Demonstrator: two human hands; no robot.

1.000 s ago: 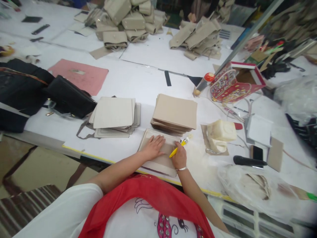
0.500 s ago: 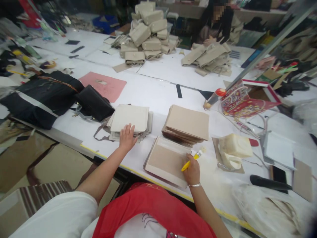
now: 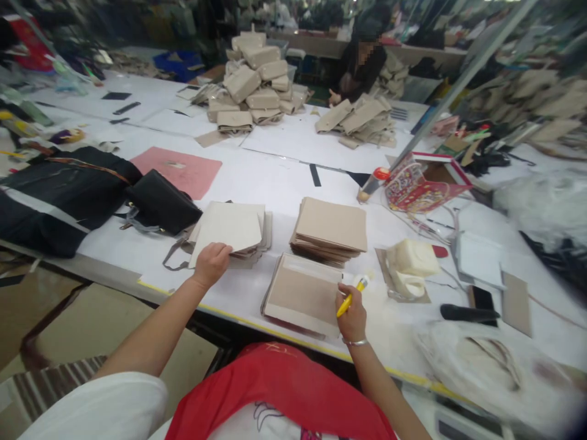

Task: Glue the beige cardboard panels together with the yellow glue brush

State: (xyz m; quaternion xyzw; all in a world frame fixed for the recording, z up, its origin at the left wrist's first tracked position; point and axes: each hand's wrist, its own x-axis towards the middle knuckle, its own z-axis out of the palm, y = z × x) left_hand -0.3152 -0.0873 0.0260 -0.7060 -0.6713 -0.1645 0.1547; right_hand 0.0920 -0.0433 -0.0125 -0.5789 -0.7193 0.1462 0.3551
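My left hand (image 3: pixel 212 264) pinches the near edge of a pale panel (image 3: pixel 228 223), the top one of a stack, and the panel sits askew on those below. In my right hand (image 3: pixel 353 315) is a small brush (image 3: pixel 350 297) with a yellow handle, its bristles pointing up and away from me. That hand rests at the right edge of a stack of beige panels (image 3: pixel 300 293) with a lighter strip along the near side. Behind this lies a taller stack of tan panels (image 3: pixel 331 225).
A cream plastic container (image 3: pixel 413 258) stands on a board at the right. Black bags (image 3: pixel 160 200) lie to the left. Farther back are a pink sheet (image 3: pixel 178 171), a red patterned box (image 3: pixel 424 186), a capped bottle (image 3: pixel 373 184) and piled beige bags (image 3: pixel 257 79). A co-worker (image 3: pixel 362 67) sits across the table.
My left hand has gone from lying flat on the pale stack to gripping the top panel's near edge, shifting that panel slightly. My right hand still holds the brush. The camera view has shifted.
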